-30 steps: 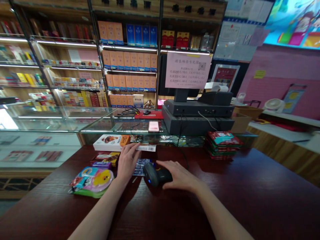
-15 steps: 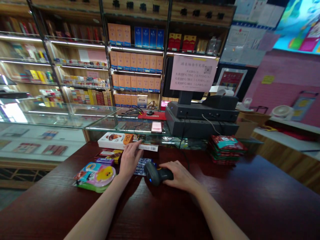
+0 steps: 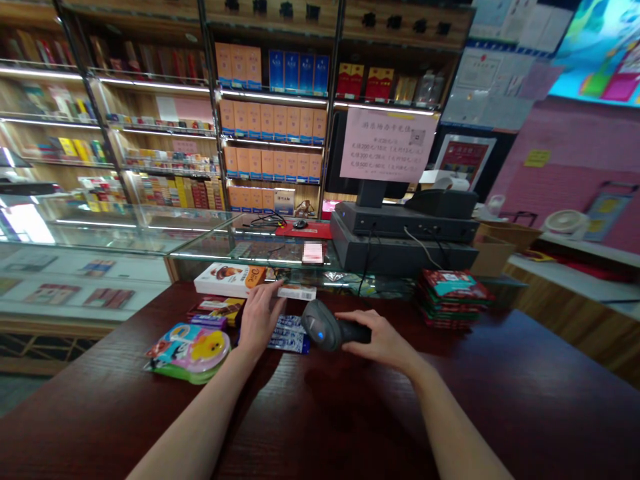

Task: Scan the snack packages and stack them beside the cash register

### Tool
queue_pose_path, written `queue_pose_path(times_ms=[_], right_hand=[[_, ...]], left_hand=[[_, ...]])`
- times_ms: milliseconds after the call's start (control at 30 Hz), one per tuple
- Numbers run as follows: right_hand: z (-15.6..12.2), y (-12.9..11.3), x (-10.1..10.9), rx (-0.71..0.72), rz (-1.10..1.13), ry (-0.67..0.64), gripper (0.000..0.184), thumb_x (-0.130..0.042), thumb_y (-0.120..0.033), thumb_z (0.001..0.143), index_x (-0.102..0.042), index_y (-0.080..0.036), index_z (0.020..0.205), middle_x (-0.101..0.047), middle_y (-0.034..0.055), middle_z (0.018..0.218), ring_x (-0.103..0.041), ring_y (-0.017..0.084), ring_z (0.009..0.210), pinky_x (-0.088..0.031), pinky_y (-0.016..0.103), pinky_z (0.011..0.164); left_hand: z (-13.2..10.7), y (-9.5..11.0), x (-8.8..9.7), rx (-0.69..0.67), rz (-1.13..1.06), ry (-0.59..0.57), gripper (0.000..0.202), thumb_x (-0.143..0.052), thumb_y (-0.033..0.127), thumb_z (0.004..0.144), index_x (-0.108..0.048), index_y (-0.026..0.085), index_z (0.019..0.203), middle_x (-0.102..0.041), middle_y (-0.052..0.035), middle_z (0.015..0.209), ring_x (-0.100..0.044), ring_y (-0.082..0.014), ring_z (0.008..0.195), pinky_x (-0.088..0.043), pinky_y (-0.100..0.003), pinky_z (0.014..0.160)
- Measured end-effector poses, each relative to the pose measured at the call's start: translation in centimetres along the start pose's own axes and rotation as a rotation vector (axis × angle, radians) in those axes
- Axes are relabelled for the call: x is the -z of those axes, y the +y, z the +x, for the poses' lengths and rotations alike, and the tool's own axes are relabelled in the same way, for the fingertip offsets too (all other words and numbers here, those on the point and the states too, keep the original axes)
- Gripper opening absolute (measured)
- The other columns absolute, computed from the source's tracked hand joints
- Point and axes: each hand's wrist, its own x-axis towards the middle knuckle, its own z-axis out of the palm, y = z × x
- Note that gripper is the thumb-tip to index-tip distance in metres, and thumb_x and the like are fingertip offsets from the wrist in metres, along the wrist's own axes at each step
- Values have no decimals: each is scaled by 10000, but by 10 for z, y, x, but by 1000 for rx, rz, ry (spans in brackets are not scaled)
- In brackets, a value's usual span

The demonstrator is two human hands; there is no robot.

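My right hand (image 3: 385, 341) is wrapped around the handle of a black barcode scanner (image 3: 321, 327), raised over the dark wooden counter with a blue light showing on its head. Fingers stretched forward, my left hand (image 3: 261, 319) lies across a blue-and-white patterned packet (image 3: 293, 339). Its fingertips reach the near edge of a white box (image 3: 225, 277) with an orange label; whether they press on it I cannot tell. Left of that hand are a brown and yellow snack pack (image 3: 213, 309), a purple pack (image 3: 209, 321) and a colourful duck-print toy pack (image 3: 193, 350).
A stack of red and green packets (image 3: 453, 300) stands at the right of the counter (image 3: 340, 427). Behind are a glass display case (image 3: 260, 252) and a register (image 3: 405, 230) with a pink sign (image 3: 387, 145). The scanner's cable runs behind my right hand.
My right hand has lifted the scanner and moved it to the right and slightly away, uncovering more of the blue-and-white packet. My left hand has stayed in place.
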Motion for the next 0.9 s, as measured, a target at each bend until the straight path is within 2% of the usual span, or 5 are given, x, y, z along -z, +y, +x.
queue_pose_path(times_ms=[200,333,567,767,900], right_hand=[[-3,8,12,-55,77,15,577,-766,-373,757,-652,-289,1317,-697,34,1270,-600,287,1111,-438,435,995],[-3,11,15,-71,78,8,518,-753,-369,761,-687,-267,1264,-720,42,1206,-620,289,1086,-444,434,988],[-2,12,12,-78,70,8,493,-757,-388,758,-689,-276,1233,-711,39,1204,-611,294,1089,-450,444,978],[-3,12,10,-71,49,-4,491,-756,-398,755,-688,-282,1228,-711,34,1186,-602,290,1073,-457,441,965],[-2,11,11,-73,55,-5,477,-751,-386,764,-691,-273,1224,-714,36,1188,-604,289,1071,-453,432,964]], left_hand=[[0,0,-2,0,18,6,371,-568,308,951,-565,220,1312,-676,-79,1176,-579,-251,1131,-485,-431,1016],[0,1,-3,2,14,8,358,-558,313,961,-566,219,1306,-674,-83,1178,-576,-249,1142,-481,-430,1022],[0,0,-3,2,19,-2,367,-550,318,963,-562,222,1318,-672,-85,1191,-581,-250,1154,-484,-428,1014],[0,-1,-5,5,35,36,367,-562,320,955,-575,218,1307,-683,-85,1180,-590,-258,1133,-483,-437,1010],[1,1,-3,-1,11,9,352,-556,320,962,-569,218,1299,-678,-81,1186,-581,-254,1138,-480,-428,1013]])
